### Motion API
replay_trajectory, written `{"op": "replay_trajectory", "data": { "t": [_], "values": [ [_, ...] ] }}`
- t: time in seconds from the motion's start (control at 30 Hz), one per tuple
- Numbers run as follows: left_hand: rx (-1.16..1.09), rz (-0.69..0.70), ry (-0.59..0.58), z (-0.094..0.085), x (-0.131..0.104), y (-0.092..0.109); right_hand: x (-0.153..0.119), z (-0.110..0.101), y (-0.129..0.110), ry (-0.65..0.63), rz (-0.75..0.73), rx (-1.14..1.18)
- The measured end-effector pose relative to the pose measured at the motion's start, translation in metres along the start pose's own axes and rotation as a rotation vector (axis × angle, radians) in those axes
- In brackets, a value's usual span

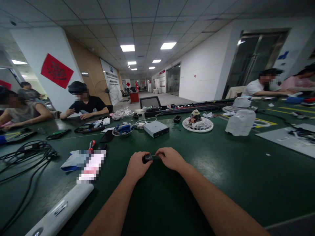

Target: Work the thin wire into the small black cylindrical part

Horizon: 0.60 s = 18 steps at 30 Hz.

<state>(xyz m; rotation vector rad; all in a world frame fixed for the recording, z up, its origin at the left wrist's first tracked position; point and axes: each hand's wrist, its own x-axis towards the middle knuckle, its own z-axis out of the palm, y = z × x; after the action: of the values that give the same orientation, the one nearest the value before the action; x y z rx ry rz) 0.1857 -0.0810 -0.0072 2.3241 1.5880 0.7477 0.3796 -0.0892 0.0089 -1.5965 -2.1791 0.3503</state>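
My left hand [138, 166] is closed around a small dark rounded piece [148, 157]. A thin, pale rod or wire [155, 157] runs from this piece to my right hand [171, 159], whose fingertips pinch its far end. Both hands are just above the green table [221, 183], at its middle. Beyond them lies a grey optical disc drive [156, 129]. Behind my left hand sits a metal bowl [122, 132] with blue things in it. What exactly the dark piece is, I cannot make out.
On the left lie black cables [31, 152], a red-and-black screwdriver [92, 146] and a long white case [61, 209]. A white fan grille [197, 125] with a motor and a white plastic housing [241, 123] stand to the right. Several people sit around the table.
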Motion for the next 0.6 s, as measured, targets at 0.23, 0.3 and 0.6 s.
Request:
{"op": "replay_trajectory", "data": {
  "t": [0.23,0.3,0.6],
  "values": [
    [0.009,-0.014,0.033,0.005,-0.003,-0.004,-0.001,0.002,-0.002,-0.031,-0.023,-0.021],
    [0.023,-0.005,0.035,0.005,-0.002,-0.003,-0.001,0.002,-0.003,-0.026,-0.017,-0.012],
    [-0.073,0.575,0.461,-0.040,-0.050,0.046,0.000,0.006,-0.001,0.003,-0.025,-0.009]
  ]
}}
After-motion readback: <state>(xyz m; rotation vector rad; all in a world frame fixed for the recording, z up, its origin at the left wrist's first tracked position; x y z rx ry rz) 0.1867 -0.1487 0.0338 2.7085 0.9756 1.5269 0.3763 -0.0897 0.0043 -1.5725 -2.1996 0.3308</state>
